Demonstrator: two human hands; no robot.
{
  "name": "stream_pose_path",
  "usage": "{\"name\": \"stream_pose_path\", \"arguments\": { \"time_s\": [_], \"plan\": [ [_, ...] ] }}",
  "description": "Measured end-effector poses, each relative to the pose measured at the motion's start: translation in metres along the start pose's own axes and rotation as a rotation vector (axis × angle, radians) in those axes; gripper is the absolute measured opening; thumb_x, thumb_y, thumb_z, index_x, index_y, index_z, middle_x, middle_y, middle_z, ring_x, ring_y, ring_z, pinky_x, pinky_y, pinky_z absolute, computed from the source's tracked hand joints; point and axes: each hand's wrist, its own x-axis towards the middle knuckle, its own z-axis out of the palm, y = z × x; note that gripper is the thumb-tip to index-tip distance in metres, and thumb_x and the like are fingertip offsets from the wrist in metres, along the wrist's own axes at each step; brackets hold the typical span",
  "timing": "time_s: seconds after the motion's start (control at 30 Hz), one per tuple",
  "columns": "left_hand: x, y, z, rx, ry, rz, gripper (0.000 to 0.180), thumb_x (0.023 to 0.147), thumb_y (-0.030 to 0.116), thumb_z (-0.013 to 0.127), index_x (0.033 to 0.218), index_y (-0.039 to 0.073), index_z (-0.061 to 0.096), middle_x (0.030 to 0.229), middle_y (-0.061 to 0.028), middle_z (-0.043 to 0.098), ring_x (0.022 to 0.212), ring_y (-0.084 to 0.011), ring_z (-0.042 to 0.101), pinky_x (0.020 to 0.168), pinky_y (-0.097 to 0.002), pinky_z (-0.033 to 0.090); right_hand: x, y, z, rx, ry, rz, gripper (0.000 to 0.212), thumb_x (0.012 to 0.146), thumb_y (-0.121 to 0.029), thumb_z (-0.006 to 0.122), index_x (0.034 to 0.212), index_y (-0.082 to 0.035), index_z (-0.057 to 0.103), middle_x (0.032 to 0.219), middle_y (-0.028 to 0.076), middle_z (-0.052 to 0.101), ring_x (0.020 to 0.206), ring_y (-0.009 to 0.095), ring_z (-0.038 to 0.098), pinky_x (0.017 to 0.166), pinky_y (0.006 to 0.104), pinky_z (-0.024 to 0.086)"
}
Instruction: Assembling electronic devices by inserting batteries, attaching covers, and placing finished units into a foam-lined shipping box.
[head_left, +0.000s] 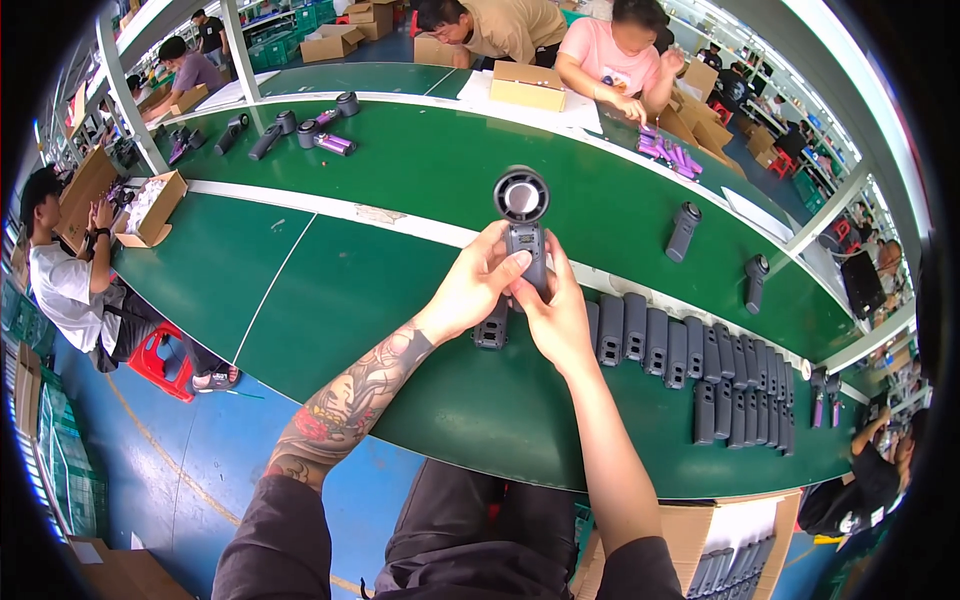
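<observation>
A dark grey handheld fan [521, 196] with a round head stands up between my two hands above the table's back edge. My left hand [478, 278] is closed round its handle, the thumb pressed on the front. Lower down, my right hand [556, 315] grips the handle, its thumb near the left thumb. Below my hands a dark grey handle casing [491, 331] lies on the green table, partly hidden by them. To the right of my right hand, several similar dark grey casings [656, 342] lie side by side in rows.
Beyond the table runs a green belt [420, 150] carrying grey fans [684, 232] and purple-and-grey ones. Across it, people work beside cardboard boxes [528, 86] and purple parts [670, 152]. A carton [750, 520] of grey casings stands by my right side. A person sits on a red stool [163, 360] at left.
</observation>
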Motion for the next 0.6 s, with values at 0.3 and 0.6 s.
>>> {"name": "stream_pose_path", "arguments": {
  "time_s": [0.3, 0.6],
  "plan": [
    [0.003, 0.001, -0.001, 0.205, -0.061, -0.183, 0.051, 0.098, 0.018, 0.064, 0.141, -0.001, 0.044, 0.126, -0.0179, 0.060, 0.105, -0.0204, 0.061, 0.089, -0.0314, 0.051, 0.003, -0.006, -0.002, -0.567, -0.102, 0.013, 0.047, 0.086, -0.008, 0.064, 0.133, -0.007, 0.057, 0.105, 0.019, 0.072, 0.080, 0.032, 0.071, 0.071, 0.0366, 0.055],
    [-0.096, 0.039, -0.064, 1.017, 0.160, -0.080, 0.039, 0.099, 0.024, 0.059, 0.129, 0.000, 0.056, 0.128, -0.0141, 0.061, 0.105, -0.0300, 0.065, 0.091, -0.0399, 0.052, 0.070, 0.025, -0.077, 0.643, -0.300, 0.573, 0.041, 0.097, -0.034, 0.067, 0.119, 0.001, 0.058, 0.089, 0.012, 0.066, 0.049, 0.008, 0.050, 0.042, 0.0166, 0.040]
  ]
}}
